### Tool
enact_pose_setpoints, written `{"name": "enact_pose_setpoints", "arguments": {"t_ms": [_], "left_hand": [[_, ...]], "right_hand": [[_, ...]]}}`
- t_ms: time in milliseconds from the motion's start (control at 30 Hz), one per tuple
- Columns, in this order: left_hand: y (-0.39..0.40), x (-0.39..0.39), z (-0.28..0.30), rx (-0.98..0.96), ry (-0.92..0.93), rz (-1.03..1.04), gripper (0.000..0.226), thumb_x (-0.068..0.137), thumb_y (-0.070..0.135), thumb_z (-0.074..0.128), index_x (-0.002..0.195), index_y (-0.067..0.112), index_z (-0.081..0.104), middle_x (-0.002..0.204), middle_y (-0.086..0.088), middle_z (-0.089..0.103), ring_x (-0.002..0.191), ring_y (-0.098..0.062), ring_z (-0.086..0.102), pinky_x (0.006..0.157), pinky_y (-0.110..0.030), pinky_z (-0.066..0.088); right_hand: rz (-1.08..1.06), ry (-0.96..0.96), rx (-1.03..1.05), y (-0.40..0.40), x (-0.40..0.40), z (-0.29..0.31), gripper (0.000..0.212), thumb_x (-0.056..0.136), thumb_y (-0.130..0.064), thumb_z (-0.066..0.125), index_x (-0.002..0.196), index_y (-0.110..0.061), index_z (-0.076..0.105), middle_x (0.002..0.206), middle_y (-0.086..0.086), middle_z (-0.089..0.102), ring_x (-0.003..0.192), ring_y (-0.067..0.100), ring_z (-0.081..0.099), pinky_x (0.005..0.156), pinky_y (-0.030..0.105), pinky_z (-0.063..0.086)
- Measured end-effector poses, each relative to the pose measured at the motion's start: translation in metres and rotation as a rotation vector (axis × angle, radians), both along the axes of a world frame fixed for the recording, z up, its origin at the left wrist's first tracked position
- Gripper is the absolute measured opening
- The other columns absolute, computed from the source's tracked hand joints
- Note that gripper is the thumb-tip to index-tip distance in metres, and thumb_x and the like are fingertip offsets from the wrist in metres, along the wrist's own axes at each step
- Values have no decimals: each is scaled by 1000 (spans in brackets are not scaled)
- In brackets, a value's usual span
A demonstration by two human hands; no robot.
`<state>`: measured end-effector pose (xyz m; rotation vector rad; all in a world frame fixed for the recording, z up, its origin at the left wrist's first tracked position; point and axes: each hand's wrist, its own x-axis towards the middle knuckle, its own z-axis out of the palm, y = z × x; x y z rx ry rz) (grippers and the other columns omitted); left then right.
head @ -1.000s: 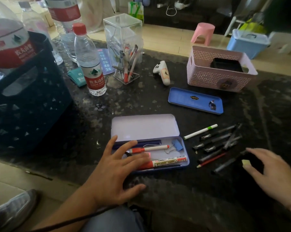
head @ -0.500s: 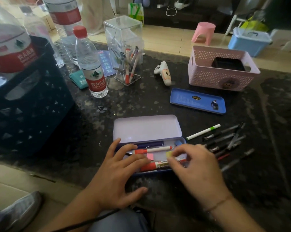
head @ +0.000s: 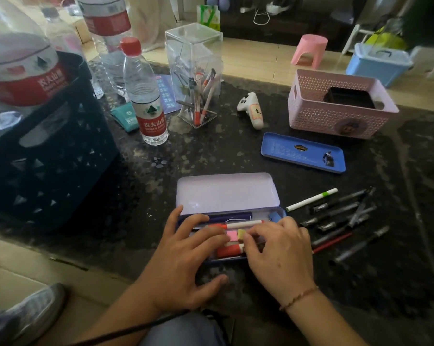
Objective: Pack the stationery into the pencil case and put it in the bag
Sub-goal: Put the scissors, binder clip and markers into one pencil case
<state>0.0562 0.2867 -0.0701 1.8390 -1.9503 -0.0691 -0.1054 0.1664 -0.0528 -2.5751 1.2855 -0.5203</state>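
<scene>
The open pencil case (head: 225, 193) lies at the table's near edge, its pale lid tilted back. Inside it are a dark pen, a red-capped white marker (head: 235, 224), a red marker, a blue clip (head: 275, 217) and a pink eraser (head: 233, 235). My left hand (head: 183, 260) rests flat on the case's left end, fingers spread. My right hand (head: 278, 253) is over the case's right half, its fingertips pinching a small yellow-green eraser (head: 241, 234) right beside the pink one. Several dark pens (head: 340, 216), a red pencil and a white green-banded pen (head: 310, 199) lie loose to the right.
A blue case lid (head: 303, 152) lies behind the pens. Behind it stands a pink basket (head: 335, 116) holding a black box. A clear pen holder (head: 196, 76), a water bottle (head: 143, 96), a white toy controller (head: 252, 108) and a dark crate (head: 48, 156) at left.
My right hand left the loose pens with the yellow-green eraser and carried it left into the case, down next to the pink eraser. My left hand stayed on the case.
</scene>
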Motion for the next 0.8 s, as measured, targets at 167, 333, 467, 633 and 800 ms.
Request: {"name": "enact_pose_setpoints", "arguments": {"t_ms": [167,333,467,633,800], "left_hand": [[-1,-1,-1,11,-17,-10,55,80,59,60,128,33,59,132,15,57,133,-18,43,114,-61,19],[-3,-2,0,-10,7,15,59,77,58,64,130,33,58,140,13,51,132,-18,43,114,-59,19],[-5,-2,-4,2,58,131,74,72,64,66,138,35,49,149,11,41,136,-19,37,113,-64,18],[-13,9,-15,58,186,197,94,67,80,61,145,36,36,143,18,42,130,-11,37,110,-45,34],[-21,19,-17,110,233,136,98,64,86,60,146,46,25,141,34,31,126,-5,38,105,-29,30]], "right_hand": [[125,44,-79,-3,-4,-4,24,86,-48,48,84,-36,69,77,-16,64,77,13,46,64,30,27],[214,-9,-79,-2,-8,-6,23,87,-46,51,87,-32,70,85,-16,63,83,14,49,67,34,35],[325,-34,-109,-1,-14,2,31,87,-55,48,94,-32,68,93,-16,65,87,13,50,71,35,38],[99,-149,-253,-117,-27,29,34,78,-47,60,101,-23,69,96,-4,69,90,23,57,75,39,46],[101,362,82,-262,-25,25,94,64,-60,72,142,-24,34,142,3,44,127,29,35,105,45,35]]}}
